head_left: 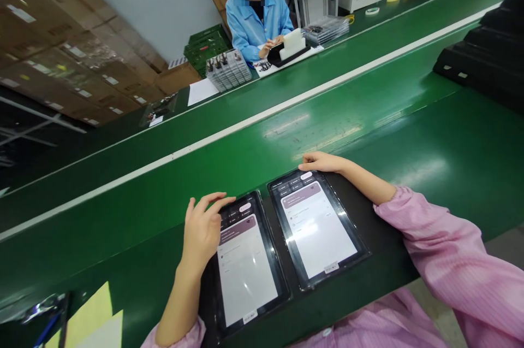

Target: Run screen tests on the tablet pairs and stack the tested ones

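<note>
Two tablets lie side by side on a dark mat [385, 239], their screens lit with a menu panel at the top and a pale area below. My left hand [203, 228] is over the upper left corner of the left tablet [248, 271], fingers spread and holding nothing. At the top edge of the right tablet [323, 228] rests my right hand [321, 162], its fingers bent over that edge. Whether those fingertips grip the edge or only touch it I cannot tell. Each tablet has a small barcode label at its lower edge.
A green bench [164, 195] with a white strip runs across. Yellow paper [92, 310] and a pen [48, 329] lie at lower left; black stacked trays [487, 58] stand at right. Opposite sits a co-worker [260, 20] in blue, beside clear trays [229, 70].
</note>
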### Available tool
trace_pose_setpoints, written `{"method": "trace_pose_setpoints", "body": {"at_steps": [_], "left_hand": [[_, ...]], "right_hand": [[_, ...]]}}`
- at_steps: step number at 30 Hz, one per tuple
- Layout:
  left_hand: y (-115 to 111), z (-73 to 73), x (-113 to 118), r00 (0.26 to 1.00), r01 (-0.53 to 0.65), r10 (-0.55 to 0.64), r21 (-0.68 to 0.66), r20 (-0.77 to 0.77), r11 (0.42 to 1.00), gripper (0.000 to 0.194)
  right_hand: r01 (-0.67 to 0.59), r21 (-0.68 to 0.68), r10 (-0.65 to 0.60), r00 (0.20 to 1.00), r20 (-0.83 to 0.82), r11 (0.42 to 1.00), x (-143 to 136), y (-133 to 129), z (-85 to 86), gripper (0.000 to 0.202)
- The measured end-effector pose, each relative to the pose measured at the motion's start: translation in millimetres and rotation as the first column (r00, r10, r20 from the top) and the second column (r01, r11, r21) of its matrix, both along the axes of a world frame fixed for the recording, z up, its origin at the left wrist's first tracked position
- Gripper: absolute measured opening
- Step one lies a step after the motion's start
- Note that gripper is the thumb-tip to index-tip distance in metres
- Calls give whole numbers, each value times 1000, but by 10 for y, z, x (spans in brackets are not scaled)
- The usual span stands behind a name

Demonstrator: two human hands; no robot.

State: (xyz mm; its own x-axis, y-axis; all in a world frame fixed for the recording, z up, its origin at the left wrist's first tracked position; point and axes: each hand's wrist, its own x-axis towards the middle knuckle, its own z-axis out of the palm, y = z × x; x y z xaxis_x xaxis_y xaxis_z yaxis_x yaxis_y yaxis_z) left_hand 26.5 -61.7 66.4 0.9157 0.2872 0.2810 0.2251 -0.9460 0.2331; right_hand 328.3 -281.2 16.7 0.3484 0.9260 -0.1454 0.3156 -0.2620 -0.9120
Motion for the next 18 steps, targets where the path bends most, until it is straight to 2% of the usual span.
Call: {"method": "trace_pose_setpoints", "body": {"at_steps": [3,6,9,13,15,18], "left_hand": [[41,-87,29,997,71,-70,7,-25,997,81],[70,-156,38,983,174,-169,72,-75,982,75],[91,-159,25,976,216,-214,133,-28,967,71],[114,-131,8,961,241,-257,146,100,960,79],[135,-134,4,951,273,-293,176,98,946,77],[187,-159,-14,951,301,-309,207,8,931,68]], "right_hand": [[10,-37,-11,1000,-12,999,-3,14,23,50],[15,-43,-16,1000,-25,999,2,28,36,45],[29,-47,-32,997,-72,998,11,41,45,44],[62,-57,-72,979,-190,996,19,56,49,49],[57,-55,-68,975,-213,997,23,65,48,52],[27,-54,-39,974,-225,998,39,84,47,54]]}}
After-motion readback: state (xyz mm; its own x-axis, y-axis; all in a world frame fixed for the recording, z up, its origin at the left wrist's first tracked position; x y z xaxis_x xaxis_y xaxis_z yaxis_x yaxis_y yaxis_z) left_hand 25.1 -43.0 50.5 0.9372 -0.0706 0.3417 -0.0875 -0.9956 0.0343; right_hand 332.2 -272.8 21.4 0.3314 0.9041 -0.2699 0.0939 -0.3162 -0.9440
